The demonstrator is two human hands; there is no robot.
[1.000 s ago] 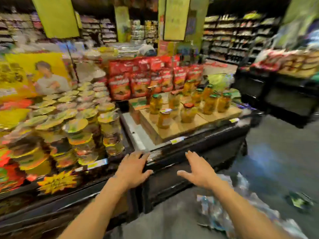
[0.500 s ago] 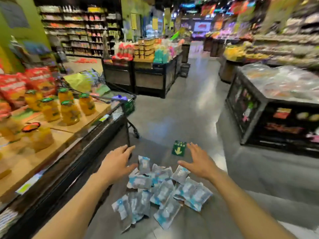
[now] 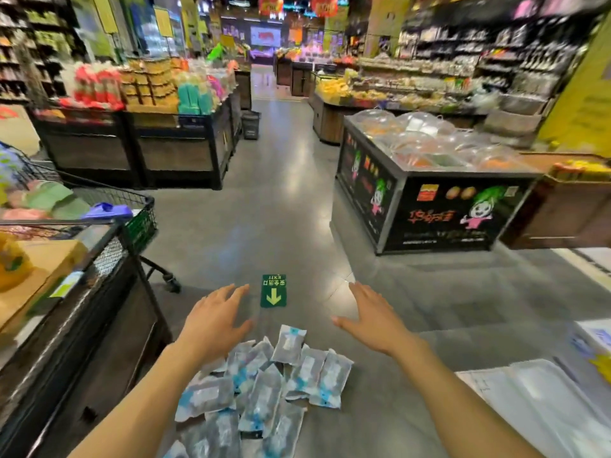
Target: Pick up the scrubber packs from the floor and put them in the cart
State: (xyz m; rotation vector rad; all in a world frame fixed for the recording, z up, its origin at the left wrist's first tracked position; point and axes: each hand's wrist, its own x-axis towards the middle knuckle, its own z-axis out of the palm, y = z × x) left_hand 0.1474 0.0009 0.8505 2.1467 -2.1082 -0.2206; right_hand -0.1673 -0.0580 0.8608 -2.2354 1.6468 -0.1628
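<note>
Several scrubber packs, clear plastic with blue and white print, lie in a loose heap on the grey floor in front of me. My left hand hovers above the heap's left far edge, fingers spread and empty. My right hand is held out over the floor to the right of the heap, also spread and empty. The black wire cart stands at the left, behind a display stand, with pastel goods and a purple item in it.
A dark display stand with jars runs along my left. A green exit arrow sticker is on the floor beyond the packs. A black island counter stands right, a white freezer lid near right. The aisle runs ahead.
My view has swung right from the jar display to the aisle, bringing the pack heap to centre. Both hands stay spread and empty, now slightly further apart above the heap.
</note>
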